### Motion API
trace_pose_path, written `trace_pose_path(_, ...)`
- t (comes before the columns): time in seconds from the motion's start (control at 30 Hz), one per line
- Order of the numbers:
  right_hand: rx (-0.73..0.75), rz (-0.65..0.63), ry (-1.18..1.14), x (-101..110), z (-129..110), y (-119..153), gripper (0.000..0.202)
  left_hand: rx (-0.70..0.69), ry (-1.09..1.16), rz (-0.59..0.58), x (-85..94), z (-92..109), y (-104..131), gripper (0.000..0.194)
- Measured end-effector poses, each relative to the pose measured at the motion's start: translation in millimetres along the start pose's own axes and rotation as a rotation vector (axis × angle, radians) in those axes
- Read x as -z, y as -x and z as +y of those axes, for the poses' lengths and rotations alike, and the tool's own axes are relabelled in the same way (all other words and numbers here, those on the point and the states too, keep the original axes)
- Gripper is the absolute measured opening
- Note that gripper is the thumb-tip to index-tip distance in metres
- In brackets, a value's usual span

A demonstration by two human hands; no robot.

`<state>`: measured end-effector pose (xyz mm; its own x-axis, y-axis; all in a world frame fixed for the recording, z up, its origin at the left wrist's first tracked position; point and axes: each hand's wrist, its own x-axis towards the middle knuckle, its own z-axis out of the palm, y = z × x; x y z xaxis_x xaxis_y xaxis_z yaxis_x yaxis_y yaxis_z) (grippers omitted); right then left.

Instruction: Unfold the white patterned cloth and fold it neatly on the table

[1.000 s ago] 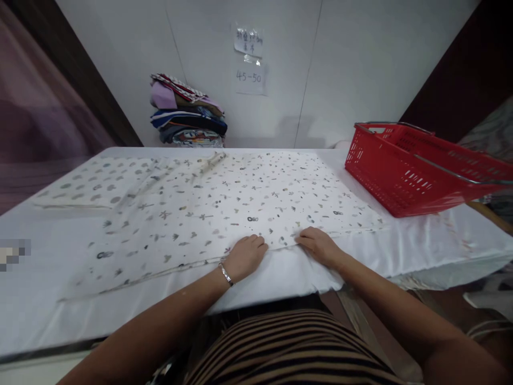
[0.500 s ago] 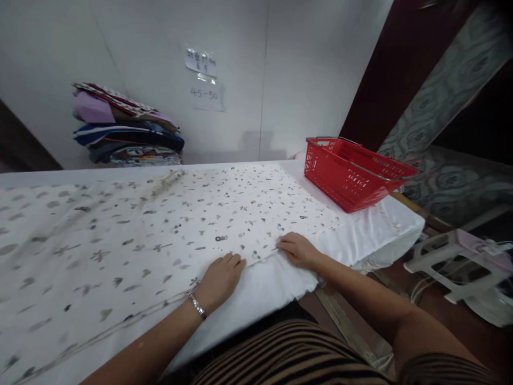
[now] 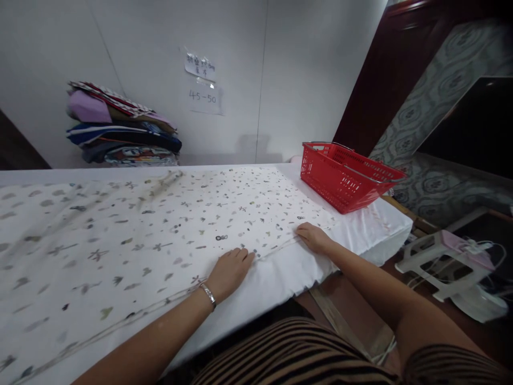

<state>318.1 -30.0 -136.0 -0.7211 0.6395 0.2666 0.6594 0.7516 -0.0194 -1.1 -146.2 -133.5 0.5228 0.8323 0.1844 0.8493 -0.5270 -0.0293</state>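
A long white fabric (image 3: 160,230) with small grey and green printed motifs lies spread over the white-covered table. My left hand (image 3: 232,271), with a silver bracelet at the wrist, is closed over its near edge. The fingers are bent and close together; the thumb is hidden. Farther right along the same edge, my right hand (image 3: 315,237) pinches the fabric between thumb and fingers. Between the two hands the edge runs in a fairly straight line. A raised crease shows toward the fabric's far left side.
A red plastic basket (image 3: 348,179) stands on the table's right end. Folded cloths (image 3: 124,125) are stacked by the back wall at left, near paper notes (image 3: 204,99). A white plastic stool (image 3: 452,262) is at lower right, beyond the white table cover (image 3: 280,272).
My right hand has moved right along the near fabric edge, and my left hand has shifted slightly right. The gap between them is wider. The camera view has turned a little.
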Motion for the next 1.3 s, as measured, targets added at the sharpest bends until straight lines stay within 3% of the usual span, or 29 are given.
trace_pose_path(0.17,-0.017,0.025,0.065,5,2,0,0.027,-0.012,0.025,0.006,-4.5,-1,-5,0.015)
trace_pose_path(0.37,0.013,0.003,0.056,4,4,15,0.027,-0.03,-0.002,0.024,-9.7,-2,-6,0.017)
trace_pose_path(0.73,-0.013,0.021,0.06,-2,5,23,0.027,-0.013,0.009,-0.013,-5.4,1,-7,0.016)
trace_pose_path(1.0,-0.019,-0.008,0.041,4,-2,23,0.027,-0.067,0.009,0.018,-8.9,15,-30,0.021)
trace_pose_path(1.3,-0.119,0.035,0.057,4,33,40,0.029,-0.102,-0.009,0.009,-12.6,16,-32,0.025)
